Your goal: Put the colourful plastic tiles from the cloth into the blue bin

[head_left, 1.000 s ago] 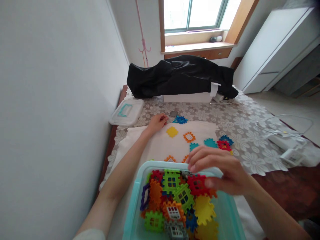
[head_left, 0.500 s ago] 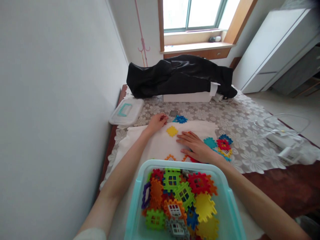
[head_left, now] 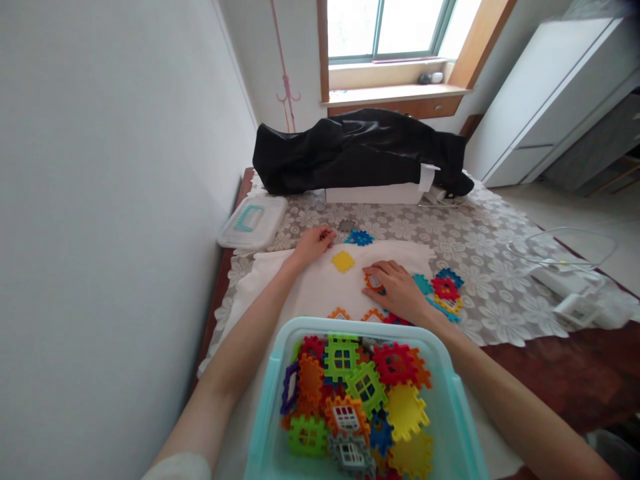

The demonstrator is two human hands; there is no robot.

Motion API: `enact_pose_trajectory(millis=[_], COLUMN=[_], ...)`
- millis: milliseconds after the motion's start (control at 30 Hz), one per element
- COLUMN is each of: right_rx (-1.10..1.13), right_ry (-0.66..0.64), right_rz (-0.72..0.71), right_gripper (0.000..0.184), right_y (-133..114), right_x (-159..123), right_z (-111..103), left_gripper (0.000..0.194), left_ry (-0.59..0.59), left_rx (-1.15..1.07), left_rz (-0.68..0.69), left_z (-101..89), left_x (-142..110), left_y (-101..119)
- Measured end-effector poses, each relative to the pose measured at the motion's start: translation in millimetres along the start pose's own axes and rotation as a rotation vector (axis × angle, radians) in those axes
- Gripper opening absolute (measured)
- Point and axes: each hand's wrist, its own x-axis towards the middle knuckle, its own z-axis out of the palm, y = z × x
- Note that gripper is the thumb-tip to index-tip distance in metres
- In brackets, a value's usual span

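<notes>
A pale blue plastic bin (head_left: 273, 393) close to me holds several toothed, square building tiles in green, red, orange, yellow and purple. More tiles lie on a white cloth (head_left: 320, 290) beyond it. My right hand (head_left: 400, 290) curls its fingers round an orange tile with a white window (head_left: 371, 281) on the cloth. My left hand (head_left: 314, 244) rests farther away with its fingers curled at the cloth's far edge, next to a grey tile (head_left: 346, 226) and a blue tile (head_left: 360, 237). A yellow tile (head_left: 343, 261) lies between the hands.
A clear lid with a teal handle (head_left: 253, 222) lies at the table's left, by the wall. A black garment (head_left: 360, 150) covers a white box at the far end. White cables and an adapter (head_left: 570, 280) sit at the right. Red, teal and blue tiles (head_left: 445, 288) lie right of my right hand.
My right hand left the bin, reached out over the cloth, lay flat by the orange tile, then curled its fingers round it. My left hand has stayed put.
</notes>
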Motion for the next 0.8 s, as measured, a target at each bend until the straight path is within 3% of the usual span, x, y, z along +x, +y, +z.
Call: enact_pose_trajectory(millis=[367, 533, 700, 800], right_rx=[0.015, 0.120, 0.352, 0.432], right_ry=[-0.048, 0.172, 0.430, 0.302], right_rz=[0.152, 0.241, 0.280, 0.212], right_gripper=[0.020, 0.024, 0.032, 0.033], right_y=[3.1, 7.5, 4.6, 4.7], right_x=[0.7, 0.0, 1.3, 0.1], right_z=[0.5, -1.3, -17.5, -25.3], left_gripper=[0.026, 0.027, 0.027, 0.027], left_ry=[0.013, 0.016, 0.014, 0.016], left_rx=[0.032, 0.012, 0.006, 0.019], left_rz=[0.002, 0.019, 0.007, 0.002], left_z=[-0.7, 0.3, 0.3, 0.1], left_x=[0.4, 1.7, 1.0, 0.5], left_y=[-0.6, -3.6, -1.6, -0.7])
